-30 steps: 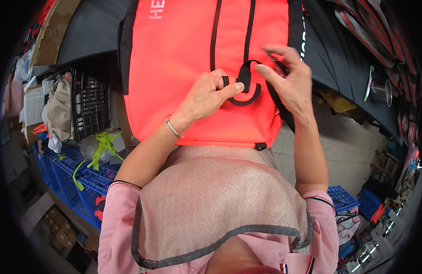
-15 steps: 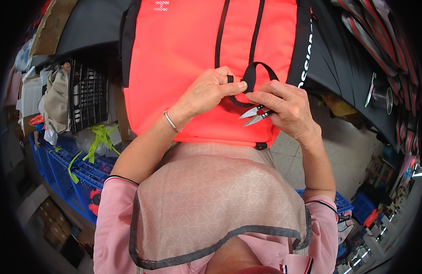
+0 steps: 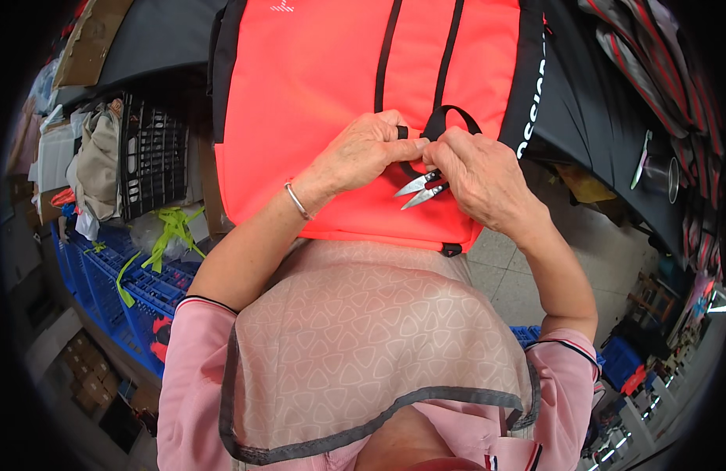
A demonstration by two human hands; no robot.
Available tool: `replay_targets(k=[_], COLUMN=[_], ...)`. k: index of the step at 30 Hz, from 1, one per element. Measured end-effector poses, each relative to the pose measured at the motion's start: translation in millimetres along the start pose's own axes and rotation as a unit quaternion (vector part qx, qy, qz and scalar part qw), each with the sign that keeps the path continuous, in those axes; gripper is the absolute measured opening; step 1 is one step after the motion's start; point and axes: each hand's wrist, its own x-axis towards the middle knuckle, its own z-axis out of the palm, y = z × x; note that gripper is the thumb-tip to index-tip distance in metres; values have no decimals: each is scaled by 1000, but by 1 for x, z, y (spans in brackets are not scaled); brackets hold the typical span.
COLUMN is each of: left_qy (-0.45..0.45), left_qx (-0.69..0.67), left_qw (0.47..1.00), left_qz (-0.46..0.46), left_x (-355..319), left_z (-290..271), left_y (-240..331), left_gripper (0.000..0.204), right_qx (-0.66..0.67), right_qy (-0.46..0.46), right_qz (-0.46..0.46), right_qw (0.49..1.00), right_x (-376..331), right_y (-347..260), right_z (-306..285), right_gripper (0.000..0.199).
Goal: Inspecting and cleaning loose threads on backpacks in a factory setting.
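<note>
A bright coral bag (image 3: 308, 86) with black sides lies before me, its lower edge against my apron. Near its lower right, a black webbing strap (image 3: 463, 118) loops up from between my hands. My left hand (image 3: 359, 157) pinches the strap between thumb and fingers; a black end shows by its index finger. My right hand (image 3: 485, 180) has its fingertips on the strap close to my left thumb. Thread snips (image 3: 420, 188) are tucked in that same right hand, their two blades parted and pointing left over the bag. The fingertips partly hide the strap where they meet.
A black crate (image 3: 153, 161) with cloth beside it stands on the left, above blue plastic crates (image 3: 147, 294) with lime-green strips (image 3: 173, 235). At right, a dark-covered table (image 3: 583, 118) bears a metal cup (image 3: 663, 177) and striped bags (image 3: 653, 71).
My right hand has turned and moved slightly left, its fingers closing in beside my left thumb. The snips' blades shifted left with it. The bag sits slightly further right.
</note>
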Motion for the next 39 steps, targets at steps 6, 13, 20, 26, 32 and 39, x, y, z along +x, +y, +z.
replay_targets(k=[6,13,20,26,32,39], left_qy=[-2,12,11,15,27,33], left_qx=[34,59,62,76,70,115], left_qw=[999,998,998,997,997,993], left_qz=[20,9,12,3,28,22], left_x=[3,5,3,1,3,6], left_z=[-3,-4,-3,-1,0,0], left_y=[-9,-11,-8,-1,-8,-11], left_gripper=[46,46,43,40,42,48], right_qx=[241,245,32,-25,-21,65], right_qy=[-27,147,109,90,69,38], right_qz=[165,143,6,-42,8,122], right_qw=[956,948,994,995,997,990], right_x=[-25,-33,-19,-12,-8,-14], right_y=[-9,-10,-1,1,1,-6], right_z=[-2,1,7,10,23,35], right_gripper=[24,33,26,19,11,34])
